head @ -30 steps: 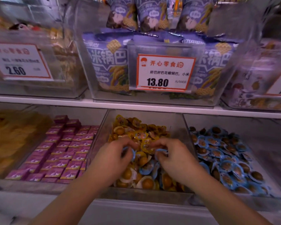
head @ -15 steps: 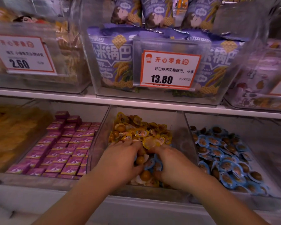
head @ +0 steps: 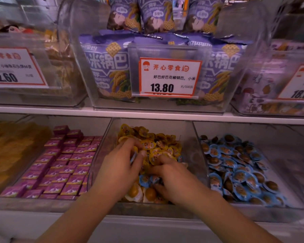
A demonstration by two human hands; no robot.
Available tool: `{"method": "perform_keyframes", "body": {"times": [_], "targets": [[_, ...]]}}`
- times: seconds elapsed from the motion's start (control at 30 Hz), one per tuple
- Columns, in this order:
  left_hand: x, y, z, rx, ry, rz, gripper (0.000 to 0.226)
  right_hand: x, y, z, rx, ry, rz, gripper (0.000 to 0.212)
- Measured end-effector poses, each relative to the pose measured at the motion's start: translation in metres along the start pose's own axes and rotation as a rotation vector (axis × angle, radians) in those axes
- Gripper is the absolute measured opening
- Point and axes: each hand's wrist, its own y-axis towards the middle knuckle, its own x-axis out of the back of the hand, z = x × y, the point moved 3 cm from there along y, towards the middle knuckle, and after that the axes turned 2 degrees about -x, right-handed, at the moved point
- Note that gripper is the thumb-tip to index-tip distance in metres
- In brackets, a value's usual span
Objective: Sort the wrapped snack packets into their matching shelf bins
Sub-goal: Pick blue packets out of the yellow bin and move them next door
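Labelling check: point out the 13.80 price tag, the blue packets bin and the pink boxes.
13.80 price tag point(head: 169, 77), head view, middle of the card.
Blue packets bin point(head: 286, 206), head view, bare floor near front.
Pink boxes point(head: 60, 165), head view, middle of the stack.

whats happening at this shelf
A person is sorting snack packets with both hands in the middle bin, which holds yellow packets with a few blue packets mixed in. The left hand pinches a blue one; the right hand digs among the packets. The matching blue bin sits just to the right.
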Motion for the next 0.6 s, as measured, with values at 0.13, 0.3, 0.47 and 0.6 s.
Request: {"method": "perform_keyframes", "body": {"times": [0.13,0.3,0.47,0.6], "targets": [[-0.014,-0.005,0.009,-0.103,0.069,0.31,0.016,0.005,-0.002,0.0,-0.031,0.113,-0.089,0.016],[-0.016,-0.004,0.01,-0.151,0.03,0.451,0.034,0.019,-0.006,-0.003,-0.213,0.323,-0.244,0.007],[0.002,0.003,-0.007,-0.163,-0.123,0.023,0.029,0.04,-0.016,0.004,-0.449,1.15,-0.394,0.007],[-0.001,0.0,-0.042,-0.145,-0.218,-0.149,0.022,0.052,-0.033,0.02,-0.608,1.966,-0.179,0.026]]}}
